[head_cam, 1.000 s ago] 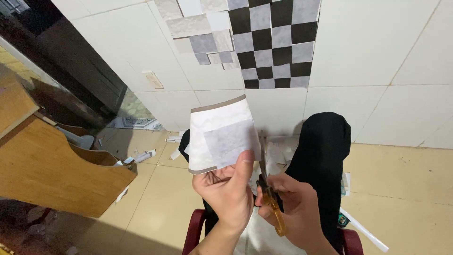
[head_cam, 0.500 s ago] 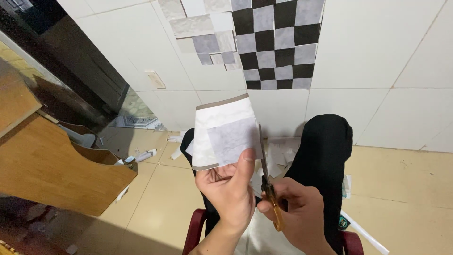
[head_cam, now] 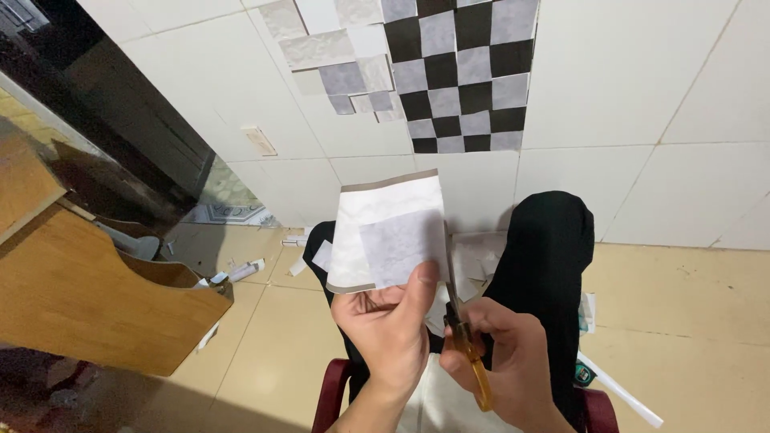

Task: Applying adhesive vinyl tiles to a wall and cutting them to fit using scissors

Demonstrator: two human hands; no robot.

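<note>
Your left hand (head_cam: 385, 329) pinches the grey-and-white sheet (head_cam: 389, 232) upright. Your right hand (head_cam: 509, 361) grips orange-handled scissors (head_cam: 465, 341) at its right edge

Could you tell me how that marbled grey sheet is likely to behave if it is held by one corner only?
The marbled sheet probably stays fairly flat: pinched low by the left hand, it stands upright with only a slight curve. It looks thin and light. The scissors in the right hand meet its edge, so it likely cuts easily.

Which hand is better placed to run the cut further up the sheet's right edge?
Right. The right hand grips the orange-handled scissors, blades at the sheet's right edge. The left hand pinches its lower edge.
</note>
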